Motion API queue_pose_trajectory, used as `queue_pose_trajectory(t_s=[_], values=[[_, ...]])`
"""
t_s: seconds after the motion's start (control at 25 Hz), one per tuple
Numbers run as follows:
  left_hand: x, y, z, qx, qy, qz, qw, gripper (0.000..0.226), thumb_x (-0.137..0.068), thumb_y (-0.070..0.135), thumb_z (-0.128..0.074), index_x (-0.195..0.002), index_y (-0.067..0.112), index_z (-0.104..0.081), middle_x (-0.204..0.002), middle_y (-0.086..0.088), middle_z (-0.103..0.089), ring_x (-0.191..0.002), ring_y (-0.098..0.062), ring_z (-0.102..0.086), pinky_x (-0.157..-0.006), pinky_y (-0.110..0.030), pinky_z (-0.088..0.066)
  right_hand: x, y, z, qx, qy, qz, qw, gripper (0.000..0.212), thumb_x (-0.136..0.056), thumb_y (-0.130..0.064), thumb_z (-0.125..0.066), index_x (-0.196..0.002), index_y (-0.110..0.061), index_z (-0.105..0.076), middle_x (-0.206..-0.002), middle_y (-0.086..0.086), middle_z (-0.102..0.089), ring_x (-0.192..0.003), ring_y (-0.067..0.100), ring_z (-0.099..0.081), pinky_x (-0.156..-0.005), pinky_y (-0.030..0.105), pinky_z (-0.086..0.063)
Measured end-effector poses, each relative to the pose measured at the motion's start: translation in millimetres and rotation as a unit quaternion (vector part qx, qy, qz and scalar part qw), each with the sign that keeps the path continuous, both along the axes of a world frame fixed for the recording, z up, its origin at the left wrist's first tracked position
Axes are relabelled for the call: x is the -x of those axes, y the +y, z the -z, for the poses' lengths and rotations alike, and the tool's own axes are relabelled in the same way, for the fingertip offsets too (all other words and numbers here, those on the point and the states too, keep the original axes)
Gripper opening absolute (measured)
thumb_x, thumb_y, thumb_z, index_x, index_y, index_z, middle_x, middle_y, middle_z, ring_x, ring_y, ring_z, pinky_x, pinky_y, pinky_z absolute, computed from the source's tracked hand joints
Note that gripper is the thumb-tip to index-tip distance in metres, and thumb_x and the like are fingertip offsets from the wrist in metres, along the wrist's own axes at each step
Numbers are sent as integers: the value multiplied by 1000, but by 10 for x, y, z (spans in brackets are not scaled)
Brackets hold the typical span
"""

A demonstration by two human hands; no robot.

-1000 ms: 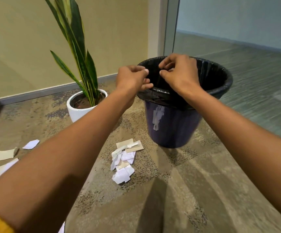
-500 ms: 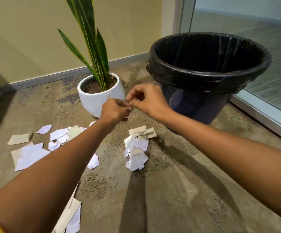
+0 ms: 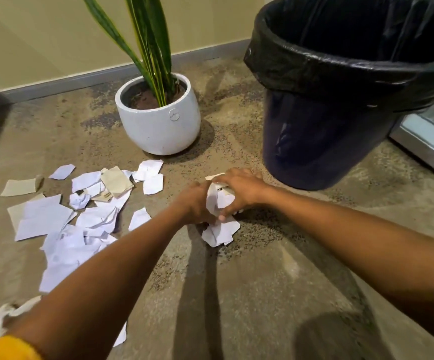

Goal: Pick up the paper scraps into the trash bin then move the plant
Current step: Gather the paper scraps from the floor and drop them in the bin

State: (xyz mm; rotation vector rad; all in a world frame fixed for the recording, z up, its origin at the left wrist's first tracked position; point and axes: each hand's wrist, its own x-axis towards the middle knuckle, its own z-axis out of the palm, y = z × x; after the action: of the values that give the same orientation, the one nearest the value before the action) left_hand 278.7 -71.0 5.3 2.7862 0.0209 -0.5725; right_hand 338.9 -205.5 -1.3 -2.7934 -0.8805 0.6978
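Observation:
My left hand (image 3: 193,203) and my right hand (image 3: 239,189) are down on the floor, cupped round a small heap of white and beige paper scraps (image 3: 219,201) and gripping it from both sides. A few of that heap's scraps (image 3: 219,233) lie flat just below my hands. A much larger scatter of scraps (image 3: 80,219) covers the floor to the left. The dark blue trash bin (image 3: 322,141) with a black liner stands at the right, just beyond my right hand. The plant in a round white pot (image 3: 158,123) stands behind the scraps.
A beige wall with a grey skirting board (image 3: 62,83) runs along the back. A metal door or window frame (image 3: 423,141) lies on the floor at the right, behind the bin. The floor is mottled brown carpet.
My hands came away from the bin's rim, dropped past the pot to the floor and closed round the small scrap heap. The view has tilted down and moved closer.

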Motion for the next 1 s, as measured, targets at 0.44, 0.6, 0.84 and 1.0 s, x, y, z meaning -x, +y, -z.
queue_pose_trajectory(t_s=[0.44,0.6,0.84,1.0], values=[[71,34,-170,-66,-78,36,994,24,-83,13,-59,-105,11,-69,-107,-10,-69,-97,-26,-61,-75,-30,-47,85,-186,-228,-86,-91,46,991,25,-86,-16,-62,-111,-17,-67,-119,13,-64,-106,33,-61,-74,30,-41],[44,137,-454,-9,-113,-16,993,23,-78,13,-70,-100,7,-71,-102,-10,-71,-96,-28,-63,-72,-28,-44,91,-263,-529,-166,-87,96,978,14,-84,-22,-69,-96,-17,-72,-103,7,-70,-100,26,-64,-81,35,-51],[114,271,-929,163,-157,-158,961,15,-76,6,-74,-89,0,-70,-84,-17,-70,-69,-21,-61,-66,-27,-50,221,-260,-988,-294,-109,121,942,9,-81,-20,-73,-79,-15,-65,-76,1,-64,-75,18,-61,-74,31,-50],[87,246,-1287,273,-250,-240,897,12,-77,6,-73,-87,4,-67,-83,-16,-66,-68,-23,-62,-62,-31,-58,291,-210,-1383,-367,-144,132,910,9,-81,-19,-71,-81,-17,-62,-80,-2,-65,-79,19,-61,-82,35,-50]])
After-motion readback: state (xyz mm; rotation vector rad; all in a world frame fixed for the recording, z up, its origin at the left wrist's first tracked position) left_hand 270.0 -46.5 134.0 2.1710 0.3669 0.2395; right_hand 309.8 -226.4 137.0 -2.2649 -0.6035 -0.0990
